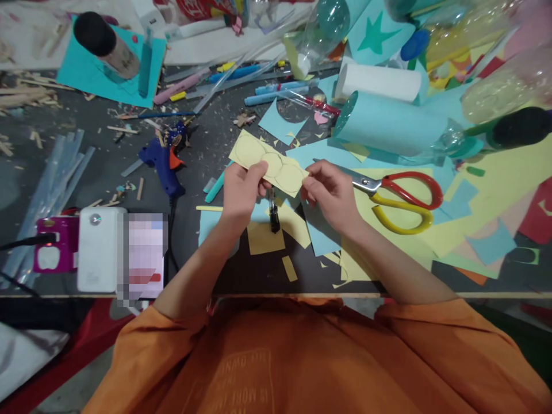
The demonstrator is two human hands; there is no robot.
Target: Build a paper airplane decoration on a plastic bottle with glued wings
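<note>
Over the cluttered bench (213, 138), left hand (245, 188) and right hand (332, 191), nearly closed, pinch a yellow paper strip (276, 163) mid-frame, best held flat.

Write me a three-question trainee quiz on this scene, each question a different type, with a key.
1. Multiple choice: What shapes are drawn on the yellow paper strip?
A) Stars
B) Circles
C) Squares

2. True or false: The left hand is holding the blue glue gun.

3. Fill in: One handle of the scissors is red; the other is ____.

Key:
1. B
2. False; it holds the strip, and the glue gun lies on the table.
3. yellow
</note>
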